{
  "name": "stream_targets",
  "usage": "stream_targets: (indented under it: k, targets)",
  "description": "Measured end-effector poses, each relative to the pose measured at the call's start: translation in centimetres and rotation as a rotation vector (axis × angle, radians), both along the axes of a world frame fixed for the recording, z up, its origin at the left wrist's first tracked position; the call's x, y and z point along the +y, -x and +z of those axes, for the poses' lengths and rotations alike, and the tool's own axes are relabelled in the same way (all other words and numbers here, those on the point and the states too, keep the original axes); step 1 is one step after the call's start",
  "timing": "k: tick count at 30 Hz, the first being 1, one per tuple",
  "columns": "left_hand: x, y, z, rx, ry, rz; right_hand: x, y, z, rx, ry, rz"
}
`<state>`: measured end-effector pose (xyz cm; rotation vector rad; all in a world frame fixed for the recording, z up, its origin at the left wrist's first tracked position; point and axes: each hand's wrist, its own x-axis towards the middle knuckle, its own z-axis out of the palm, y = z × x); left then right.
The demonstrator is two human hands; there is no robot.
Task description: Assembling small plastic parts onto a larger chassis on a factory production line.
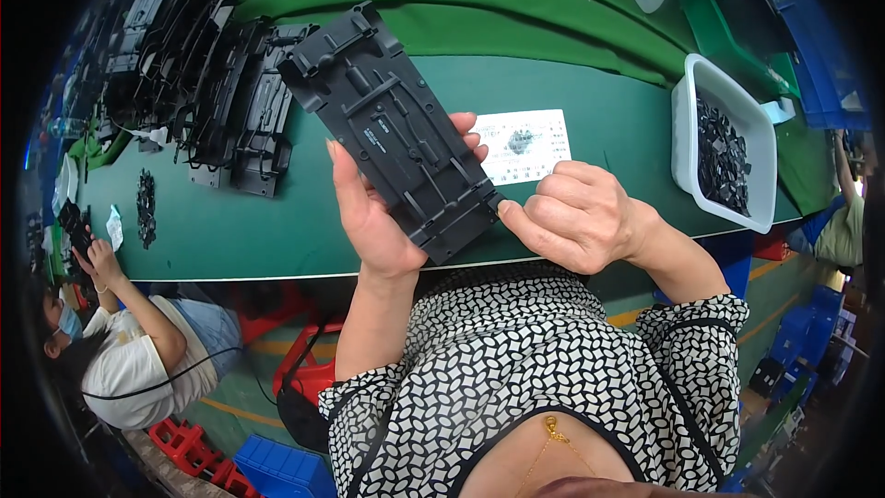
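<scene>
My left hand (376, 219) grips a long black plastic chassis plate (392, 134), thumb along its left edge and fingertips showing past its right edge. The plate is tilted over the table, its moulded ribs, bars and shaft shapes facing up. My right hand (573, 219) is closed, fingers curled, with the thumb tip against the plate's lower right corner. Whatever it pinches there is hidden or too small to make out. Behind the plate, a white printed sheet (544, 143) lies on the table.
Several black chassis plates (253, 129) are stacked at the left of the green table (313, 240). A small pile of black parts (146, 207) lies beside them. A white bin (684, 143) of small black parts stands at right. Another person (152, 350) works at far left.
</scene>
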<state>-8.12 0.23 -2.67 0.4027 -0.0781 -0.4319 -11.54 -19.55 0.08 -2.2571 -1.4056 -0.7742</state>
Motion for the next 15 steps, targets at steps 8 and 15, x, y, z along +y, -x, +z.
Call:
stream_targets:
  k: [8, 15]
  targets:
    - [-0.06, 0.00, -0.11, -0.012, -0.002, -0.007, 0.06, -0.13, 0.08, -0.006, 0.030, -0.001]
    - [-0.20, -0.01, -0.26, -0.051, -0.033, 0.007, 0.37, -0.25, 0.10, 0.009, 0.042, -0.017]
